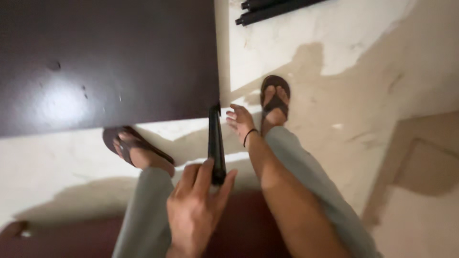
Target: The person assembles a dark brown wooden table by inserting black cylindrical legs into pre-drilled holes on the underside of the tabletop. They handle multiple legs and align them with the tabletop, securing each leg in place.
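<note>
While the left hand [196,210] grips a black bar [216,148], the right hand [240,120] hangs open over pale floor [363,71] beside a dark panel [105,57].

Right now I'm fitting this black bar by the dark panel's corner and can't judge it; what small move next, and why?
Probably bring the right hand onto the black bar's upper end to steady it. The left hand grips only its lower end, the top sits at the dark panel's corner, and the right hand is open beside it, apparently not touching.
</note>
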